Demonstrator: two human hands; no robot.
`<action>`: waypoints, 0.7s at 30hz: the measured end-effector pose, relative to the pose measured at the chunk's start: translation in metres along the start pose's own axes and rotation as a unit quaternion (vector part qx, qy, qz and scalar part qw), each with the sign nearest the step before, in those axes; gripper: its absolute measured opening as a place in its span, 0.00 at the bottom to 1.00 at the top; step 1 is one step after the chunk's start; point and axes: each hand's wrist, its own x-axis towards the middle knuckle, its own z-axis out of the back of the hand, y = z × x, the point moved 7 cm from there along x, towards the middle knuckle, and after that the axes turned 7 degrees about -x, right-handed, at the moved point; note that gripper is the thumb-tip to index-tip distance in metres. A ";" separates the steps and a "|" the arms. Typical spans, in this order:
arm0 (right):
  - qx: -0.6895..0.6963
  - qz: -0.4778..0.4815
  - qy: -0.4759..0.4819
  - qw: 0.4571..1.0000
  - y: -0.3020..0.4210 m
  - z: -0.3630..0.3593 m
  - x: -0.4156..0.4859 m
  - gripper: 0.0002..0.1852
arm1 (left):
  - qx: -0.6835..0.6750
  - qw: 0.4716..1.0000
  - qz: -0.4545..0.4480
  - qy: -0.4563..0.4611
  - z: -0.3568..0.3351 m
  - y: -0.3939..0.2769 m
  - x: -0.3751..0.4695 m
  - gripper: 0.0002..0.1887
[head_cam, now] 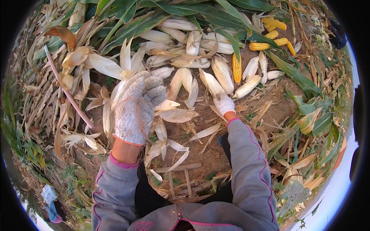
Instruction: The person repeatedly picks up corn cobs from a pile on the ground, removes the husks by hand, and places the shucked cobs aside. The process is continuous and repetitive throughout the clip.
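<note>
My right hand (pixel 224 104), in a white knitted glove with an orange cuff edge, grips the near end of an ear of corn in its dry husk (pixel 212 82). My left hand (pixel 138 106), in a dirtier matching glove, is raised with its fingers curled. Brown corn silk (pixel 139 115) clings across its back. Pale loose husk leaves (pixel 127 75) show just beyond the curled fingers; whether the hand holds any is hidden. Close to my right hand lie another husked-over ear (pixel 222 74) and a bare yellow corn cob (pixel 237 68).
A pile of unhusked ears (pixel 188 47) lies under green corn leaves (pixel 185 10). Several bare yellow cobs (pixel 260 46) rest at upper right. A pinkish stick (pixel 69 92) leans over dry husks at left. A wooden frame (pixel 180 167) stands between my legs.
</note>
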 end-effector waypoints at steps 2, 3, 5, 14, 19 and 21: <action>0.050 0.067 -0.010 0.996 0.034 -0.003 0.002 0.18 | 0.007 1.000 -0.007 -0.016 0.002 0.000 -0.002 0.16; 0.030 0.096 -0.010 0.995 0.054 -0.005 0.005 0.17 | 0.005 1.000 -0.004 -0.008 0.000 0.003 -0.004 0.16; 0.003 0.172 -0.038 0.984 0.101 -0.006 0.014 0.15 | -0.008 1.000 0.002 0.030 -0.008 0.012 -0.011 0.16; -0.360 0.359 -0.026 0.861 0.231 -0.077 0.054 0.18 | 0.273 0.904 0.291 0.153 -0.018 0.115 -0.089 0.20; -0.333 0.336 0.042 0.880 0.231 -0.099 0.065 0.19 | 0.234 0.934 0.248 0.103 -0.013 0.094 -0.082 0.18; -0.381 0.364 0.060 0.848 0.231 -0.102 0.061 0.18 | 0.312 0.915 0.218 0.134 -0.019 0.084 -0.082 0.17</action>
